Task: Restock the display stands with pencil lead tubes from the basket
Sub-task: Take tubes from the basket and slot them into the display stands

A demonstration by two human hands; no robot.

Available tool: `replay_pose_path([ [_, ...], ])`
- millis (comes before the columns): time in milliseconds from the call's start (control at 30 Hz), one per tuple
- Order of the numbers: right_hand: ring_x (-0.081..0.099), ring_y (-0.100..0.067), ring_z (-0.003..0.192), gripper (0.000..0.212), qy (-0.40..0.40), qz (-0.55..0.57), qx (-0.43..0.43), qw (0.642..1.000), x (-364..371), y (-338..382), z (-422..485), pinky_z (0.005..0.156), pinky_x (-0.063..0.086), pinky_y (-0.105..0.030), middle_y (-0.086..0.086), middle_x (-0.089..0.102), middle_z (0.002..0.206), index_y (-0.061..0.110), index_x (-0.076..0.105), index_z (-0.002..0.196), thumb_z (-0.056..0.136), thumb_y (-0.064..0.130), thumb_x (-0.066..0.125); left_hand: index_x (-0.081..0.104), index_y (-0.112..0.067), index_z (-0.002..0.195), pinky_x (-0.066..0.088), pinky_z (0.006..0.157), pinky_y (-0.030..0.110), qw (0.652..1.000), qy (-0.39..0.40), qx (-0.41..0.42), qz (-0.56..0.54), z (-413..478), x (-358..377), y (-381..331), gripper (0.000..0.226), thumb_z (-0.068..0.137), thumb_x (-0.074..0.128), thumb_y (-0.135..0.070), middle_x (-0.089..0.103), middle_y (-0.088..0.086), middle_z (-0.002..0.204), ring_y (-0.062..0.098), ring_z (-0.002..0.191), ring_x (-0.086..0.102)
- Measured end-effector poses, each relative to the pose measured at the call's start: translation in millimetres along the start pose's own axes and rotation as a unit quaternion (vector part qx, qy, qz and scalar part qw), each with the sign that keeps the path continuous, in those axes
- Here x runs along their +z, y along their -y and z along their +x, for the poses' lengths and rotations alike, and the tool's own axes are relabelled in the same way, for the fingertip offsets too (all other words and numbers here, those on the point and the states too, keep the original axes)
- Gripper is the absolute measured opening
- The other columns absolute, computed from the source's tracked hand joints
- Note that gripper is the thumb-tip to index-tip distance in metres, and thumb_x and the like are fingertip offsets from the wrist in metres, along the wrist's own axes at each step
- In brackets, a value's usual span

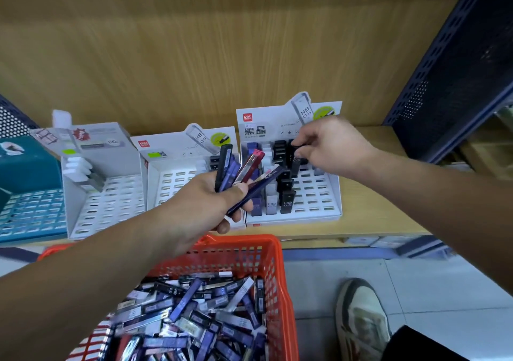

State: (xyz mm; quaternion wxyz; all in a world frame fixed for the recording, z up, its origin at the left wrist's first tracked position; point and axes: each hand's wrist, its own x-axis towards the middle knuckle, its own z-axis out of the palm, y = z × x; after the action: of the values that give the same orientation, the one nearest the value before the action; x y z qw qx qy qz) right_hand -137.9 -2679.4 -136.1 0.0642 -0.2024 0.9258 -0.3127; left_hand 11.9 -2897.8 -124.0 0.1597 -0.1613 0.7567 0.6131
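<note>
My left hand (211, 202) grips a fanned bunch of lead tubes (238, 170), dark blue, purple and one red, above the shelf edge. My right hand (330, 145) reaches over the right display stand (319, 202) and pinches a black lead tube (295, 162) at the stand's back rows. That stand holds several black, white and purple tubes in its left columns. The middle display stand (177, 183) has a few tubes at its back right. Below, the orange basket (273, 271) is full of loose lead tubes (194, 313).
A grey display stand (111, 199) with white tubes stands left of the middle one, and a teal stand (30, 210) sits at the far left. All rest on a wooden shelf (374, 208). A dark blue perforated panel (458, 69) rises at right. My shoe (361, 319) is on the tiled floor.
</note>
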Motion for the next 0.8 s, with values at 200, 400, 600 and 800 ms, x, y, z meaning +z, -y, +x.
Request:
replay_pose_path([
  [200,0.068,-0.014,0.078,0.01,0.022,-0.053,-0.008,0.998,0,-4,1,0.076,0.058,-0.023,0.007,0.07,0.081,0.011,0.08,0.096,0.088,0.007,0.076,0.067,-0.011,0.112,0.046,0.057,0.031,1.0,0.01,-0.006,0.005,2,-4,3,0.019,0.108,0.054,-0.024,0.074,0.002,0.086,0.015,0.071,0.057],
  [400,0.062,-0.019,0.095,0.023,-0.016,-0.174,-0.048,0.983,4,4,-11,0.077,0.053,-0.036,0.007,0.061,0.102,0.029,0.075,0.116,0.096,0.027,0.064,0.066,-0.008,0.113,0.045,0.053,0.028,1.0,0.017,-0.011,-0.011,4,-5,1,0.019,0.108,0.055,-0.023,0.074,0.005,0.086,0.015,0.069,0.057],
  [600,0.068,-0.004,0.075,0.02,0.124,0.247,0.009,0.961,-9,66,-23,0.072,0.054,-0.02,-0.002,0.078,0.084,0.015,0.081,0.091,0.082,0.033,0.085,0.066,-0.01,0.105,0.042,0.05,0.028,0.999,0.036,-0.002,-0.012,3,3,-5,0.015,0.107,0.056,-0.02,0.073,0.01,0.086,0.016,0.067,0.057],
  [800,0.074,-0.03,0.072,0.009,0.203,0.267,-0.031,0.941,0,78,-34,0.069,0.062,-0.034,-0.024,0.075,0.082,-0.002,0.075,0.095,0.087,0.003,0.079,0.066,-0.012,0.102,0.041,0.052,0.029,0.997,0.067,0.012,-0.03,-2,7,-11,0.01,0.106,0.058,-0.018,0.072,0.011,0.086,0.017,0.065,0.056],
])
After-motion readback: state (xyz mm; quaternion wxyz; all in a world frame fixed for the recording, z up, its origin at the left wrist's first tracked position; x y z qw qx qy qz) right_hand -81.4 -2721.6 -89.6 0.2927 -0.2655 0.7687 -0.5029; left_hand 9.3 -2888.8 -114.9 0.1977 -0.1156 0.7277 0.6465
